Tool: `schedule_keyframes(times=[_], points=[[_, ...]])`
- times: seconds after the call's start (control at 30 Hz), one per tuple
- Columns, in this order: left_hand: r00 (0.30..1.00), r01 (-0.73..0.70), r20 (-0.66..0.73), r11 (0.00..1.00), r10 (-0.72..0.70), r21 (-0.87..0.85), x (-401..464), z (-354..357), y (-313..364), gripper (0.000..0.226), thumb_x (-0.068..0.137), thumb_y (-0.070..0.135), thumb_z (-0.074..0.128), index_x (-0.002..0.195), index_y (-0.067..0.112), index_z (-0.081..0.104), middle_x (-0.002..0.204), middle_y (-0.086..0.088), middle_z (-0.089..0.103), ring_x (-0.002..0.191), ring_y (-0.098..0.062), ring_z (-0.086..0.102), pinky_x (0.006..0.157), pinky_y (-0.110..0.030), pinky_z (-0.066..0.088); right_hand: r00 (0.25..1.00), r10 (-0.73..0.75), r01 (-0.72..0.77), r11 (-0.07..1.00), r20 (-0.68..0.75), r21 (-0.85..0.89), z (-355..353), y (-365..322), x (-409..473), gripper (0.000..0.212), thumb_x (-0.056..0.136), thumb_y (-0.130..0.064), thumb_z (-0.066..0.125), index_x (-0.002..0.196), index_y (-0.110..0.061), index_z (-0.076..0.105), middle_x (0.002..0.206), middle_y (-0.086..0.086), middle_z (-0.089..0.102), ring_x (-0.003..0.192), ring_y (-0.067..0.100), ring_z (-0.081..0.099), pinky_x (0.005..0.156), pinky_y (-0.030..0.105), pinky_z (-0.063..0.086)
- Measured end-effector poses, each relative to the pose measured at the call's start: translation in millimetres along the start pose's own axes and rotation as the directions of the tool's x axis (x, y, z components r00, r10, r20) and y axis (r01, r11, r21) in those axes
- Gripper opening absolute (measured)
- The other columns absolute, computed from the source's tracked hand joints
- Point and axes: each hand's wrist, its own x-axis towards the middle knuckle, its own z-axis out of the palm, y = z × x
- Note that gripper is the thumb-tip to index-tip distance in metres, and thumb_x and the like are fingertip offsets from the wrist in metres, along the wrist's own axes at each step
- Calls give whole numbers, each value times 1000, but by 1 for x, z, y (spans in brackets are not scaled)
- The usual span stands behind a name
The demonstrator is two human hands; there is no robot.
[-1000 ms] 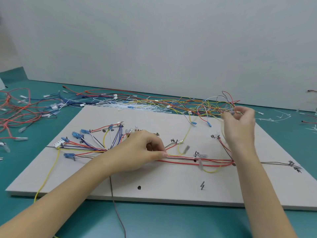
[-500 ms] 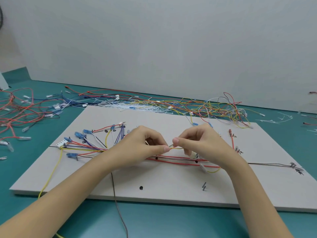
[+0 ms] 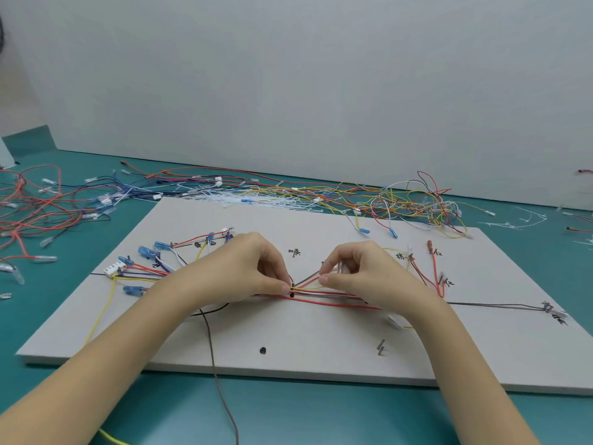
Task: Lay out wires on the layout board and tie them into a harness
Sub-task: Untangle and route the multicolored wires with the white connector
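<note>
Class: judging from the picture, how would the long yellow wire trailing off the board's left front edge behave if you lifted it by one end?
The yellow wire is thin and curves over the layout board edge, so it would probably droop limply. It likely weighs little.

A single head-worn view looks forward and down from above the near edge of the table (image 3: 288, 409), close over the board (image 3: 321, 335). It faces the wall (image 3: 288, 91) at 12 o'clock, with both forearms entering from 6 o'clock. The wide angle bends the edges.
</note>
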Motion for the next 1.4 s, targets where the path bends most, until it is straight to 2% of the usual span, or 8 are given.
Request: schedule_keyframes(times=[0.27,0.4,0.6,0.87,1.0,1.17,1.33,1.4], points=[[998,1,-68,998,3,61,0,6,2,8,77,19,80,72,25,78,61,23,67,55,5,56,50,-7,38,987,-5,-10,996,-161,-91,11,8,8,13,79,-21,76,77,-24,64,45,-13,48,46,3,44,50,23,34],[995,65,-83,998,-63,14,1,8,0,7,75,16,82,75,19,75,62,20,67,54,7,55,49,-6,38,964,107,-100,994,-245,42,10,8,11,11,79,-20,76,77,-20,66,38,-10,45,38,6,39,49,24,32],[991,60,-126,997,-55,40,1,11,-1,14,76,20,82,84,31,78,88,9,66,78,-1,58,60,-7,43,970,198,-144,936,-143,321,-5,-2,3,6,86,-12,70,91,-14,71,49,-7,55,44,8,41,40,15,31],[993,76,-90,995,-70,59,4,8,-6,11,75,34,81,76,44,76,95,10,55,88,5,52,62,-12,38,991,135,-131,951,8,279,-25,-5,-5,15,86,-9,69,98,-18,72,69,-1,67,58,7,48,48,10,32],[996,64,-69,997,-61,44,5,8,-6,12,74,38,81,75,48,75,96,6,56,88,0,54,73,-20,45,986,141,-130,984,-86,119,-19,-17,10,24,84,4,60,95,-15,69,59,-3,63,50,-7,53,47,8,35],[994,56,-94,998,-58,-19,5,10,-6,11,73,32,84,73,41,77,91,4,58,84,-3,55,69,-18,44,960,220,-260,931,-173,-257,-5,-37,46,25,77,-5,46,92,-3,66,80,16,69,74,22,58,59,24,38],[993,64,-97,997,-68,-51,5,11,-6,9,72,29,84,74,36,79,88,3,59,79,-12,60,67,-19,46,934,352,-339,829,-54,-444,9,-50,77,21,75,-2,46,63,-3,63,71,12,70,64,26,59,56,23,45],[992,71,-101,996,-76,-48,5,12,-7,9,72,30,85,73,36,79,88,4,59,80,-12,60,66,-20,46,918,396,-356,821,-4,-447,14,-51,88,19,76,1,47,65,-3,62,73,15,70,64,28,58,63,26,48]])
